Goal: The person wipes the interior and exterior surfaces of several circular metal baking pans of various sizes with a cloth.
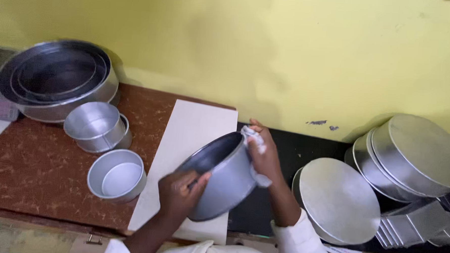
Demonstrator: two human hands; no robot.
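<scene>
Fingers of the right hand (264, 152) pinch a white cloth (255, 141) against the tilted round tin (222, 174); left hand (180, 191) grips its rim; wiping looks underway, small tins (116, 175) waiting beside the pale board (194, 135).

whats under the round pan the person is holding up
Under the tilted round pan, gripped by the left hand and the right hand with a white cloth, lies a pale board on the brown countertop. The pan covers part of that board.
</scene>
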